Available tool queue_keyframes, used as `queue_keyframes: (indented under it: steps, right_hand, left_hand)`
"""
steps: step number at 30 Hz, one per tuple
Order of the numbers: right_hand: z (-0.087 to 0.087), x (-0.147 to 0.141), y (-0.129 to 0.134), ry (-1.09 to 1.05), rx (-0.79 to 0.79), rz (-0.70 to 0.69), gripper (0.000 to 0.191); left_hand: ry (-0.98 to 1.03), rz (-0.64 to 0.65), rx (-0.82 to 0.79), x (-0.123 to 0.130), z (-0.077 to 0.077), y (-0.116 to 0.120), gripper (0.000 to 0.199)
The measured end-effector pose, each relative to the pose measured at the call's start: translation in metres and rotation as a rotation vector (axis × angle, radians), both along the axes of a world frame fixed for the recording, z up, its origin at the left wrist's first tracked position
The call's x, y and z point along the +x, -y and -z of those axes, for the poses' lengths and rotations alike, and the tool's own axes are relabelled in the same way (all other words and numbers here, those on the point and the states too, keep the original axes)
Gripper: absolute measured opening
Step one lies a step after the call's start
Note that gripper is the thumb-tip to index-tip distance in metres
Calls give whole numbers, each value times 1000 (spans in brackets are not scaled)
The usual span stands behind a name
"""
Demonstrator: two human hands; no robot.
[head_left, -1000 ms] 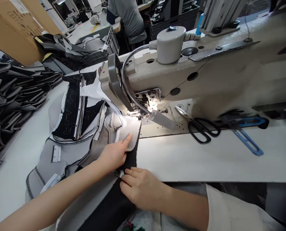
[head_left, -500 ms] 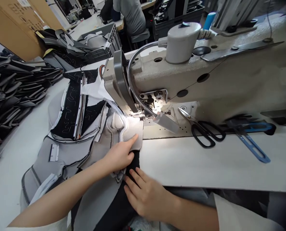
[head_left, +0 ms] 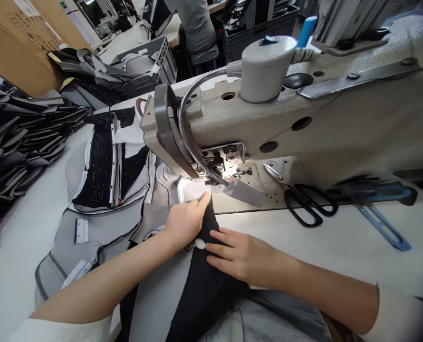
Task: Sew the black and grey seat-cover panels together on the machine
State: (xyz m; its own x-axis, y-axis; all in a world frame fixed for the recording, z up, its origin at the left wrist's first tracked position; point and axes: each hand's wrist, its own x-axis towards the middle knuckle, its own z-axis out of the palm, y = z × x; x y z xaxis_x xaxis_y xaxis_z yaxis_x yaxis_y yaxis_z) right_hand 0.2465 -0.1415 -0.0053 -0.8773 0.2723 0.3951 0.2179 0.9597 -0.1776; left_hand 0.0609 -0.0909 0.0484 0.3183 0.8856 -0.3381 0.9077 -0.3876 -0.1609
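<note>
Black fabric (head_left: 204, 285), long axis toward sewing machine (head_left: 225, 118)

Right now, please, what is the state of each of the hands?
Left hand: index finger extended onto the light grey fabric piece; grip cannot be told.
Right hand: open, fingers spread on the wide black fabric piece.

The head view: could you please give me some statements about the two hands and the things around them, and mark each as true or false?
1. The left hand touches the pale fabric. True.
2. The scissors have black handles. True.
3. The right hand holds the scissors. False: its fingers rest on the black fabric.
4. The area under the head of the sewing machine is dark. False: it is brightly lit.
5. The grey crate contains fabric pieces. True.
</note>
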Motion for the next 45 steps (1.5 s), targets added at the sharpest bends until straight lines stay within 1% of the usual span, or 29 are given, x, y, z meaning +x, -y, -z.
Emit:
queue_keyframes:
  steps: [4, 7, 12, 14, 16, 18, 21, 23, 25, 28, 30, 33, 36, 38, 39, 41, 43, 45]
  right_hand:
    - [1, 2, -18, -8, 78, -2, 31]
    - [0, -1, -29, -10, 98, 9, 29]
    - [1, -5, -35, -47, 83, 32, 28]
    - [1, -5, -37, -50, 81, 43, 29]
    - [2, -6, -41, -37, 71, 58, 30]
    - [4, -8, -47, -16, 55, 63, 31]
    - [5, -10, -58, 24, 21, 71, 34]
    - [3, -7, -61, 56, -6, 66, 38]
    - [0, 0, -61, 83, -22, -4, 42]
    - [-3, 12, -54, 101, -36, -133, 48]
    - [-5, 12, -48, 85, -45, -153, 47]
    - [-5, -7, -38, 8, -96, -117, 37]
    - [-5, -36, -28, -55, -240, -5, 30]
    - [-5, -47, -24, -63, -292, 42, 28]
    - [-5, -48, -22, -59, -283, 30, 30]
    - [-4, -42, -20, -27, -213, -59, 39]
    - [-4, -31, -20, 24, -140, -150, 53]
    - [-4, -23, -20, 61, -115, -181, 59]
  left_hand:
    - [-15, 58, 58, 4, 0, -14, 49]
    - [-51, 75, 72, 5, -5, -16, 43]
    - [-120, 63, -86, 1, -26, -3, 52]
    - [-96, 63, -127, -1, -30, -3, 50]
    - [-41, 45, -145, -1, -28, -9, 46]
    - [4, 22, -151, 1, -22, -17, 42]
    - [28, 22, -106, 4, -14, -23, 42]
    - [2, 32, -60, 5, -15, -21, 43]
    - [-63, 43, -32, 3, -18, -15, 48]
    - [-145, 63, -17, -6, -23, -2, 61]
    - [-144, 67, 11, -15, -22, 7, 68]
    - [-81, 38, 83, -30, -16, 22, 71]
    - [-24, -2, 123, -39, -10, 34, 70]
    - [-37, -47, 139, -41, -7, 37, 70]
    - [-57, -65, 151, -41, -6, 37, 70]
    - [-95, -59, 169, -41, -5, 34, 67]
    - [-109, -11, 162, -43, -5, 28, 60]
    - [-85, 33, 159, -46, -8, 20, 57]
